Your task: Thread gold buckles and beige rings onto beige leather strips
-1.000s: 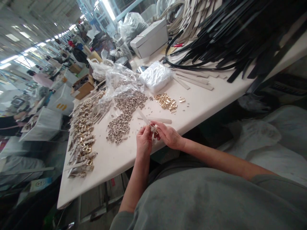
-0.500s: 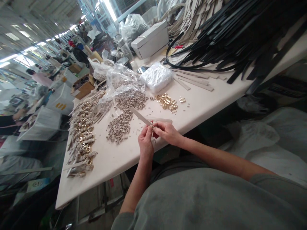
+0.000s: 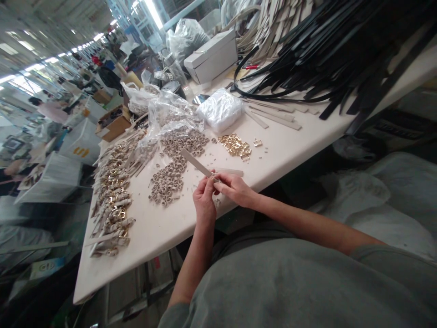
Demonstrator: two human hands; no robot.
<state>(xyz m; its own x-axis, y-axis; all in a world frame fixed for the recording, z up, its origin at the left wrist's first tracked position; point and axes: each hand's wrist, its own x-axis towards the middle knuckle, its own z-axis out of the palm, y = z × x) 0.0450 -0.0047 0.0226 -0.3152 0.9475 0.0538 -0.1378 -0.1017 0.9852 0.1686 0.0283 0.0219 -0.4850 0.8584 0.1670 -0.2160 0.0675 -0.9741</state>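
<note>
Close together at the table's front edge, my left hand (image 3: 205,197) and my right hand (image 3: 237,189) both pinch the near end of a beige strap (image 3: 195,162). Its free end sticks out up and to the left. My fingers cover the near end, so any small part there is hidden. Just behind my right hand lies another beige strip (image 3: 228,171). Small beige loops (image 3: 167,182) are heaped to the left of my hands. Beyond them sits a pile of gold buckles (image 3: 234,145), with a single gold buckle (image 3: 257,142) beside it.
Straps with gold buckles (image 3: 114,191) are stacked along the table's left side. A clear plastic bag (image 3: 170,109), a white wrapped packet (image 3: 220,109) and a white box (image 3: 211,57) stand farther back. Black straps (image 3: 324,50) spread over the right. A person (image 3: 53,109) is in the far left background.
The view has shifted slightly, moving the whole scene a little left. Both hands keep their hold on the strap, with only slight finger movement.
</note>
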